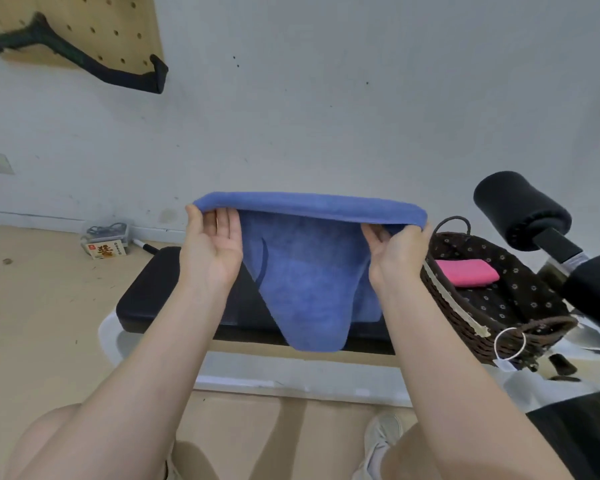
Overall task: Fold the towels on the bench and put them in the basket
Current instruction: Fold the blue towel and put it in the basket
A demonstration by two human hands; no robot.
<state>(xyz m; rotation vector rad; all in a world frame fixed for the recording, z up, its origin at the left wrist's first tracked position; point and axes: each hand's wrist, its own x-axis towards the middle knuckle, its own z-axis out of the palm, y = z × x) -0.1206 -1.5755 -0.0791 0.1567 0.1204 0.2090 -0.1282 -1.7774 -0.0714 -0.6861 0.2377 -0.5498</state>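
Blue towel [305,271] top edge pinched by both hands, hanging over bench [146,292].

- A black padded bench [153,289] runs left to right in front of a pale wall, set on a white frame [291,379].
- A dark wicker basket [465,317] with a flower-print lining sits at the bench's right end; whether it rests on the pad cannot be told.
- A folded pink towel [465,271] lies flat inside the basket.
- The tan floor [32,306] carries the frame; a small box [104,250] with red and yellow print lies on it by the wall, left of the bench.
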